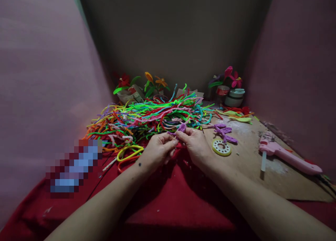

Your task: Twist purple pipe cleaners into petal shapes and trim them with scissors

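Both hands meet over the red cloth, close to the near edge of a big heap of colourful pipe cleaners [162, 111]. Between the fingertips is a purple pipe cleaner [181, 127], bent into a small loop at its upper end. My left hand [160, 148] pinches its lower left part, with thumb and forefinger together. My right hand [194, 143] grips the looped part from the other side. Just right of that hand, several purple bent pipe-cleaner pieces [224, 132] lie on a brown board, above a yellow-rimmed disc [222, 147] with holes.
A pink glue gun [288, 155] rests on the brown board [246, 171] at right. Left of my hands lie yellow-handled scissors [128, 153] and a pixelated blue item [78, 165]. Pipe-cleaner flowers in pots [233, 97] stand along the back. Walls close in on both sides.
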Demonstrator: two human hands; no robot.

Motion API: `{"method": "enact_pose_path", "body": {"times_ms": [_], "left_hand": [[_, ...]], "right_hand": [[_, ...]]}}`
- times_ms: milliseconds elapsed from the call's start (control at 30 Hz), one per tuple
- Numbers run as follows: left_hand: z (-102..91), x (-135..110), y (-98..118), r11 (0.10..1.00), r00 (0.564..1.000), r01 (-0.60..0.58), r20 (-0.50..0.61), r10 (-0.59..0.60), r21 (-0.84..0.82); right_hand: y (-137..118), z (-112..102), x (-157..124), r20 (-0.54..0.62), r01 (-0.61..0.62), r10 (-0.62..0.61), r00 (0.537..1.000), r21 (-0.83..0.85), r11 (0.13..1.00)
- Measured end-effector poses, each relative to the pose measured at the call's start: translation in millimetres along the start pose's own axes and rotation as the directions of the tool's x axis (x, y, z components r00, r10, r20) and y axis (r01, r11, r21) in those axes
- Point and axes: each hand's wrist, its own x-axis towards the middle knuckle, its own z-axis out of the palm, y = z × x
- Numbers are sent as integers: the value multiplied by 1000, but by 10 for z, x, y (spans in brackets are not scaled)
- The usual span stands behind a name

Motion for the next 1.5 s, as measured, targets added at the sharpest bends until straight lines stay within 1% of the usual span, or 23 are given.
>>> {"method": "enact_pose_path", "body": {"times_ms": [33,67,100,167,233,333,400,467,533,600,633,700,733,767,833,933,967,1033,1100,1167,1333,1367,1500], "left_hand": [[22,-10,-1,993,998,-50,-27,53,103],[42,-21,-7,965,990,-115,-53,131,235],[59,-32,-16,905,973,-182,-64,223,385],[78,-51,-40,703,930,-264,-21,368,661],[82,-65,-60,483,915,-272,67,399,832],[84,-86,-57,189,906,-278,192,376,942],[95,-104,-38,36,886,-309,274,373,950],[107,-121,-24,-53,864,-348,342,370,936],[110,-131,-34,-82,840,-387,387,379,919],[97,-128,-66,-64,823,-412,401,403,909],[83,-121,-86,-38,821,-414,391,415,910],[45,-102,-122,45,838,-398,343,425,916],[21,-89,-134,103,852,-384,309,423,918],[-5,-74,-140,176,869,-369,271,415,913],[-60,-39,-138,357,900,-347,202,386,867],[-135,21,-118,649,942,-267,51,332,712],[-152,40,-111,730,950,-236,-5,312,642],[-171,70,-98,838,954,-203,-88,285,507],[-175,83,-80,884,952,-217,-110,285,415],[-173,80,-51,901,953,-221,-113,280,373],[-178,59,9,951,976,-130,-134,173,279],[-181,59,6,954,976,-134,-132,174,269],[-187,71,-30,939,959,-214,-127,255,270]], "right_hand": [[9,-1,-3,-7,4,-4,1000,-2,1000],[17,-1,-6,-14,-1,1,1000,10,1000],[25,-1,-10,-24,-13,14,1000,38,999],[41,4,-15,-36,-61,66,997,122,991],[58,14,-13,-48,-123,137,989,232,965],[77,34,2,-68,-208,254,965,393,896],[79,47,12,-76,-245,310,948,446,861],[72,55,19,-77,-264,333,940,455,850],[62,58,22,-72,-287,358,931,463,839],[54,60,22,-66,-302,374,925,469,830],[53,61,20,-65,-303,375,925,471,829],[54,65,14,-68,-288,361,930,473,833],[56,69,9,-72,-276,349,934,473,837],[58,73,3,-74,-261,332,940,471,843],[56,82,-10,-67,-226,286,956,455,861],[39,87,-25,-53,-177,218,974,417,891],[34,85,-28,-42,-175,209,977,402,899],[29,77,-33,3,-198,212,977,367,909],[33,67,-37,66,-226,217,974,328,917],[39,59,-40,105,-226,203,973,304,925],[31,62,-44,122,-195,166,979,289,937],[26,64,-45,115,-193,166,979,287,938],[13,73,-62,81,-214,201,976,229,949]]}}
